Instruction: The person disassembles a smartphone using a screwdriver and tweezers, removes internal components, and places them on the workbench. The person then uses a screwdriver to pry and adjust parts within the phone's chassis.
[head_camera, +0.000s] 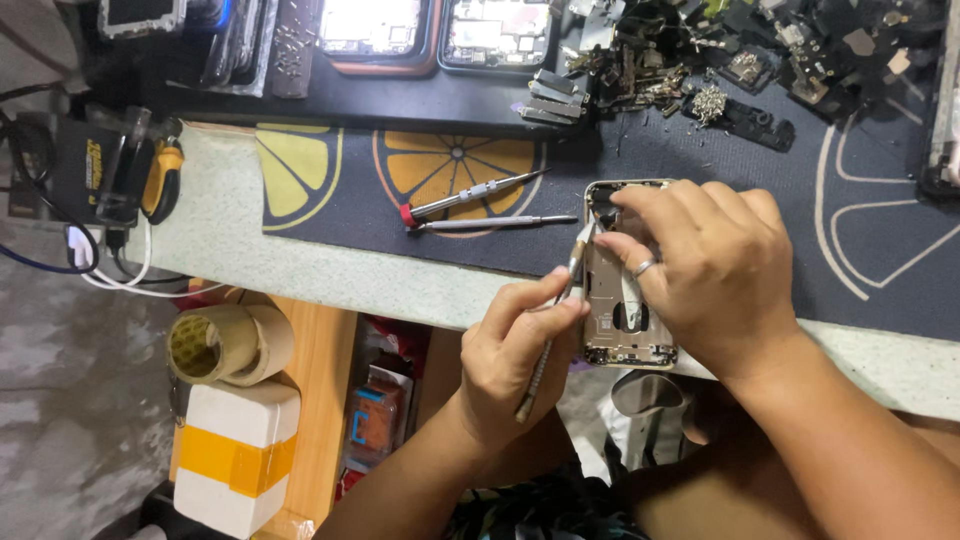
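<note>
Head view, looking down at the bench edge. My left hand (515, 355) is closed around a thin metal tool (553, 335), pinched between thumb and fingers like a pen, with its tip raised to the upper left corner of an opened phone body (612, 305) and its handle trailing down past my wrist. My right hand (715, 270) lies over the right side of that phone body, fingers curled down onto its upper part and pressing it in place; a ring (645, 267) shows on one finger. The phone body lies directly under both grips, its upper end on the dark mat (700, 150) and its lower end reaching over the pale bench edge (330, 275). Just left of the tool tip, apart from both hands, a red-capped screwdriver (470, 195) and a plain metal rod (495, 222) lie side by side on the mat. Farther up from the right hand sits a heap of loose phone parts (700, 60). Well left and below the left hand, off the bench, a roll of tape (225, 343) rests on a white box (240, 440).
</note>
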